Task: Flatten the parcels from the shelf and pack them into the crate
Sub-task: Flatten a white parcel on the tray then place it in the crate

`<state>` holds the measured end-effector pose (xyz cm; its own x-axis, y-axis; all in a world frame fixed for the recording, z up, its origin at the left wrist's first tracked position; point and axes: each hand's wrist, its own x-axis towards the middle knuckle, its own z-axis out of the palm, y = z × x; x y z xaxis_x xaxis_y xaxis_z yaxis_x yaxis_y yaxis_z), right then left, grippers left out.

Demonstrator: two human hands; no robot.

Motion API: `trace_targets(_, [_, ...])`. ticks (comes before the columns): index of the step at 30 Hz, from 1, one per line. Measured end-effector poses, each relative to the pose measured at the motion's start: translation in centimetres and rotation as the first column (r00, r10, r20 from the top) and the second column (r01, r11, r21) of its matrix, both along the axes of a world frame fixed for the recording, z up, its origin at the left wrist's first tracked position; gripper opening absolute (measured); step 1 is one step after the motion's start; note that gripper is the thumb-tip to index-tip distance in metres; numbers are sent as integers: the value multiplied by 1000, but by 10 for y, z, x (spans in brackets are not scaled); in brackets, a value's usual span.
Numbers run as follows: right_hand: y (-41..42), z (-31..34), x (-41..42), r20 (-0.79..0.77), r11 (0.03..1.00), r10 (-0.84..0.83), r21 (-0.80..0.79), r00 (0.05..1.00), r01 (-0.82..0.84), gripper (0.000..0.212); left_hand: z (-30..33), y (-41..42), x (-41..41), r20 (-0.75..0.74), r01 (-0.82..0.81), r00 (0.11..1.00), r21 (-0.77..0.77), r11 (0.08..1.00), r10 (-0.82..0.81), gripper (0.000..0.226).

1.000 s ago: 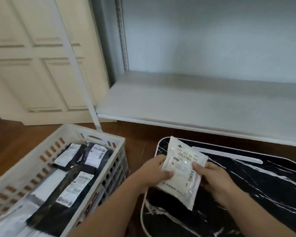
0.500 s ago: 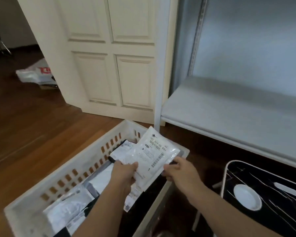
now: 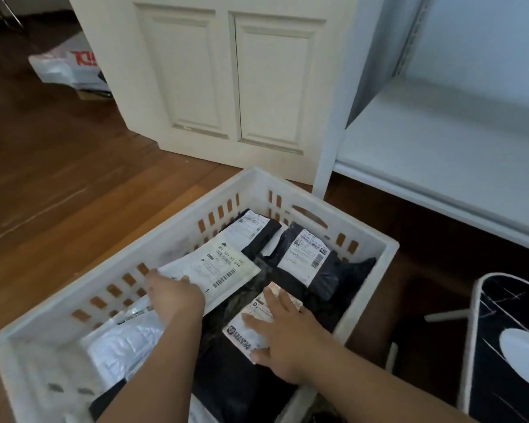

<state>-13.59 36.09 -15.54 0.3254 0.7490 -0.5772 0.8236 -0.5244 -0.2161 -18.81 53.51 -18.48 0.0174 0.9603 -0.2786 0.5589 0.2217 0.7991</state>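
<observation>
Two hands in the crate [image 3: 367, 236]: left hand [image 3: 174, 296] fingers hidden on white parcel [image 3: 214, 267], right hand [image 3: 283, 337] fingers spread flat on a label.

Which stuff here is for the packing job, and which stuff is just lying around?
For the job:
- white crate
- white parcel, under the left hand
- black parcels already packed
- right hand, flat on a labelled parcel
- shelf

Just lying about:
- plastic bag on the floor
- black marbled table
- door
</observation>
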Motion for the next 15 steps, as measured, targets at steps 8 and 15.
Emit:
trace_targets(8, [6,-14,-2,-5,985,55,-165,998,-56,61,-12,-14,1,-390,290,900,200,936,-195,66])
trace_targets(15, [8,-18,-4,-13,981,56,-188,998,-58,65,-48,-36,11,-756,917,139,-146,371,-640,69])
